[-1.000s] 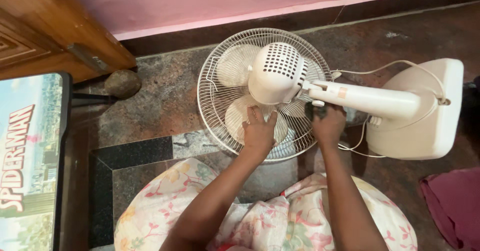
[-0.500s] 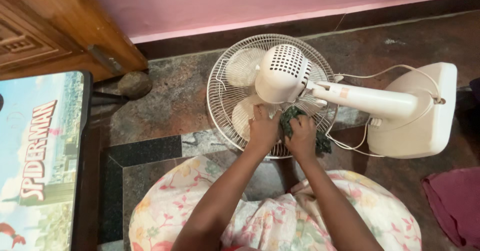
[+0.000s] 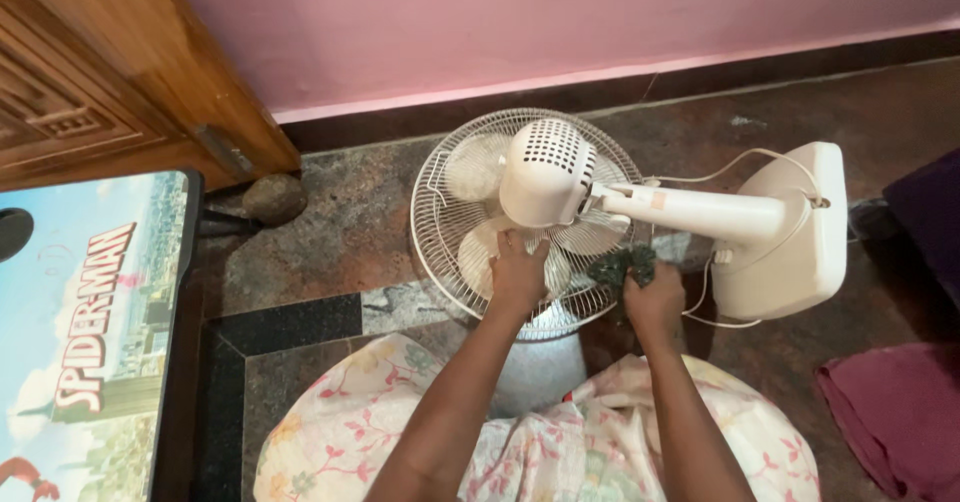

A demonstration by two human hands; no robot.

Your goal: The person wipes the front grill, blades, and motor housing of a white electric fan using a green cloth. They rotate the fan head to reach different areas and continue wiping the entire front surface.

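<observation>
— Polished stone floor (image 3: pixel 330 222) under a pink wall, and on it a white pedestal fan (image 3: pixel 560 177) tipped onto its grille (image 3: pixel 445 262). Where are the hands?

— Left hand (image 3: pixel 518 274) lies flat on the wire grille, fingers (image 3: pixel 515 247) spread, gripping nothing. Right hand (image 3: pixel 655 297) is closed round a dark green cloth (image 3: pixel 620 262), pressed at the grille's edge just under the stem.

— Risks?

— I'd judge the cloth could snag on the wires, or the loose cord (image 3: pixel 700 297) near the wrist could catch — tugging the fan.

— Anything unclear?

— The right hand's fingertips are buried in cloth; the blades show only through the mesh; a maroon cloth (image 3: pixel 900 412) is cut off at the edge.
</observation>
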